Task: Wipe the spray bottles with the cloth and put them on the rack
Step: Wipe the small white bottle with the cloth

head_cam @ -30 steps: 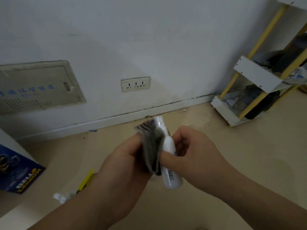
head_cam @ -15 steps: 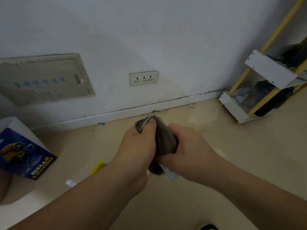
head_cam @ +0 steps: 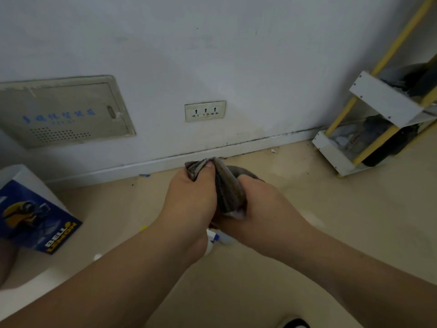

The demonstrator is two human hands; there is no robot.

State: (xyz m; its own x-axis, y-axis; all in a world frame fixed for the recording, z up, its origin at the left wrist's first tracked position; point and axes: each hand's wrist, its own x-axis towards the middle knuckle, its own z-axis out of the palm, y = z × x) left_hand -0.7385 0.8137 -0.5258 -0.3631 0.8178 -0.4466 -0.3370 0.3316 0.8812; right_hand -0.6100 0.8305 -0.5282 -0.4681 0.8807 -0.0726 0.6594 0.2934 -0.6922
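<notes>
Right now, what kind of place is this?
Probably a room corner in a home or flat, at floor level: a painted wall with a socket and a utility panel, a beige floor, and a small yellow-and-white rack holding clutter.

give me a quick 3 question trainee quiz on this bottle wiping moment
1. True or false: the spray bottle is already standing on the rack.
2. Multiple choice: the grey cloth is A) lying on the floor, B) wrapped around the bottle between both hands, C) hanging on the rack.
3. Fill in: on the wall, between the grey panel and the rack, sits a white ____.

Key:
1. False. The bottle is held in front of the person, with only its white lower end showing under the hands.
2. B. The left hand and the right hand both close on it.
3. Socket.
</notes>
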